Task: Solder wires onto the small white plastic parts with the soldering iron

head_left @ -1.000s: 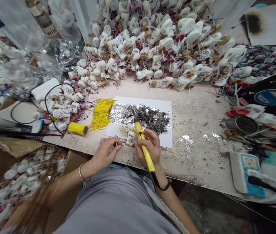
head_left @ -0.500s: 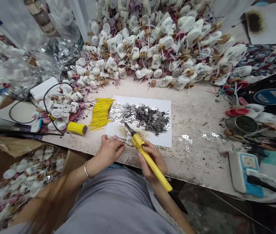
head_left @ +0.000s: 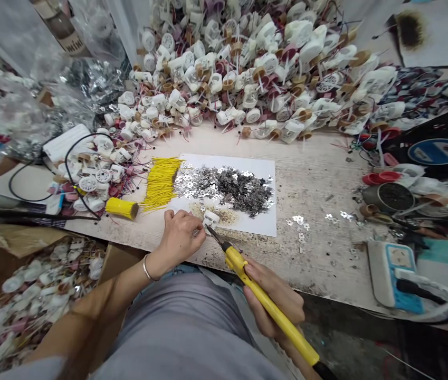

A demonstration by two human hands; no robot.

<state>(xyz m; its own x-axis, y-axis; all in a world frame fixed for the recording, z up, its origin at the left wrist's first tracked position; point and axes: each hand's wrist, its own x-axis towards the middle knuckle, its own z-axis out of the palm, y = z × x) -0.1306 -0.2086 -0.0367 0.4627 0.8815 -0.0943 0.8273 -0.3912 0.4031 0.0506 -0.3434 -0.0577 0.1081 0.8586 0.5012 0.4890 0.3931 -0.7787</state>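
My right hand is wrapped round a yellow-handled soldering iron, its tip pointing up and left. The tip meets or nearly meets a small white plastic part at the front edge of the white paper. My left hand is closed, thumb and fingers pinched at the left side of that part. Its fingers hide some of the part. Just beyond lies a heap of small silvery metal plates on the paper. Left of the heap are yellow wires laid side by side.
A bundle of yellow wires lies to the left. White plastic fan units are piled along the back. Loose metal plates are scattered right of the paper. A power strip stands at the right edge; a box of parts sits lower left.
The soldering iron and my right hand have moved right and toward me, bringing the tip down to the white part. My left hand and the part have shifted slightly away from me.
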